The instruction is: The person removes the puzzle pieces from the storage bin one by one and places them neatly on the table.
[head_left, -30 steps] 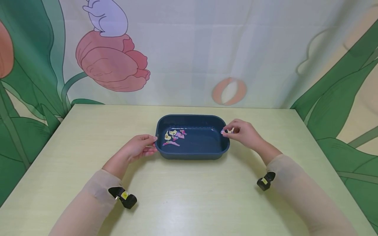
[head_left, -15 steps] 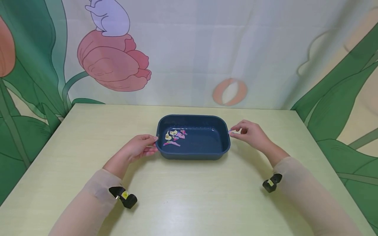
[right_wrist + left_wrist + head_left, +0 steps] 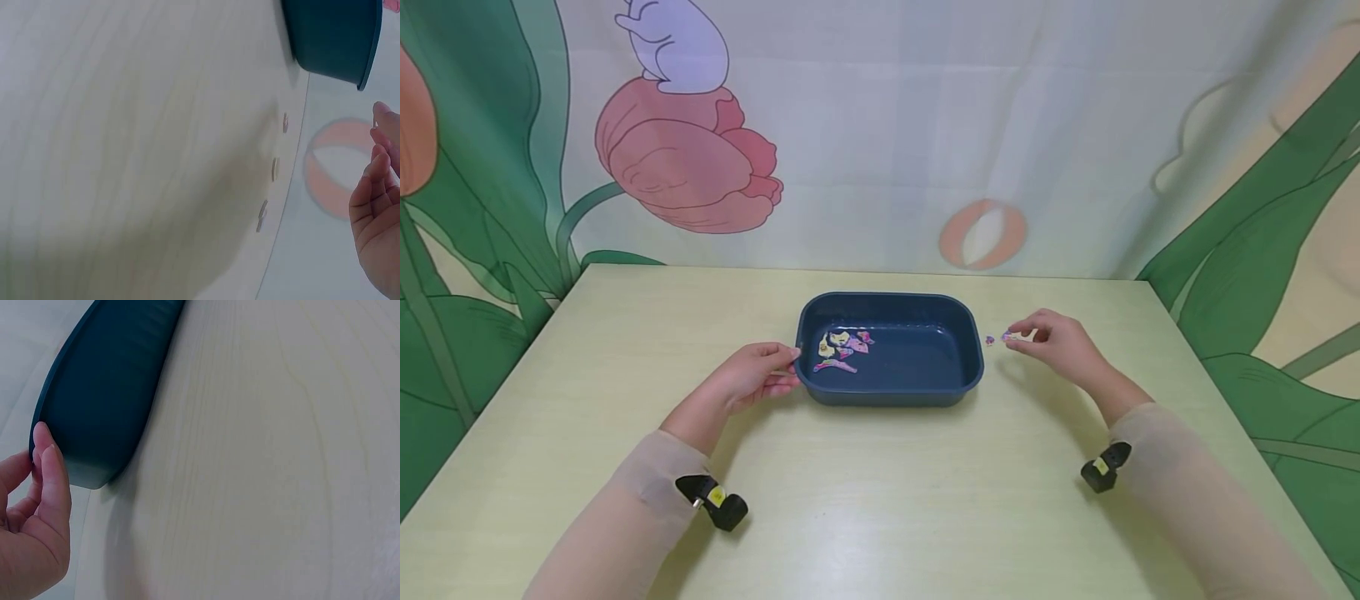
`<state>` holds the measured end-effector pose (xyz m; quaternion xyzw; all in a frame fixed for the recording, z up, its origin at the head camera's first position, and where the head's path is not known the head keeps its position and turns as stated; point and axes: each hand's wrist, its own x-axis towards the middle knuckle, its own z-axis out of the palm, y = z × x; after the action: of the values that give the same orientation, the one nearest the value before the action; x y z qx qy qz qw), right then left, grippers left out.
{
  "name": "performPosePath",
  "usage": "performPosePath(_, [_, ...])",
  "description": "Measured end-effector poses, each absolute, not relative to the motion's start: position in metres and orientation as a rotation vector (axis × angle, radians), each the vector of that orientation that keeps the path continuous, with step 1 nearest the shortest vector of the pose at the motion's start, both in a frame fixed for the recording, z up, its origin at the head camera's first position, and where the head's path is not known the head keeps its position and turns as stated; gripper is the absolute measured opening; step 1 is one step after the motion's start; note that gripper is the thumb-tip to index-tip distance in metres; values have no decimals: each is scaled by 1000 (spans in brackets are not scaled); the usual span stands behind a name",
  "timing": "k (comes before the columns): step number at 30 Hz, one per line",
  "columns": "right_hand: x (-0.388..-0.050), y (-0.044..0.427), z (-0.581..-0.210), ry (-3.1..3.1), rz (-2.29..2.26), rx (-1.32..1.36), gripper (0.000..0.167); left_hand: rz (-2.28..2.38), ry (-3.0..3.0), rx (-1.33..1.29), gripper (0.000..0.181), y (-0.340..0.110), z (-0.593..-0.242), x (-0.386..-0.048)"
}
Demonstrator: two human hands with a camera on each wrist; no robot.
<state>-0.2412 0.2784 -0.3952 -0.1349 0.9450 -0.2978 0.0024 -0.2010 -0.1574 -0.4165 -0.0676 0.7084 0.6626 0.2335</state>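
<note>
A dark blue tray [image 3: 889, 398] has several pink and yellow cut pieces [image 3: 841, 347] lying at its left end. My left hand [image 3: 745, 377] pinches the tray's left rim, thumb on one side and fingers on the other, as the left wrist view also shows at the hand [image 3: 39, 519]. Just right of the tray, my right hand [image 3: 1060, 346] hovers above the table, a small thin piece [image 3: 1007, 336] between thumb and fingertips. A small piece [image 3: 989, 340] lies between tray and hand. In the right wrist view, three pieces, one of them nearest the tray [image 3: 285, 122], lie beside the right hand [image 3: 380, 219].
The pale wooden table [image 3: 880, 517] reaches back to a printed curtain [image 3: 880, 150] with flowers and leaves. Small black cameras sit on both wrists, the left one [image 3: 722, 507] and the right one [image 3: 1105, 468], over light sleeves.
My right hand has moved right, from over the tray's right rim to beside the tray, still pinching a piece. A small piece on the table has come into view. The left hand has not moved.
</note>
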Motion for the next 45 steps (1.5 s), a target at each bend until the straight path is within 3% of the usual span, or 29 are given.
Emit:
performPosePath(28, [-250,348,-417,2890,-878,-89,41,1822,1933,-206,38,-157,-416,-201])
performPosePath(45, [-253,360,-425,2856,-814,-24,40,1824,1940,-188,35,-158,-414,-199])
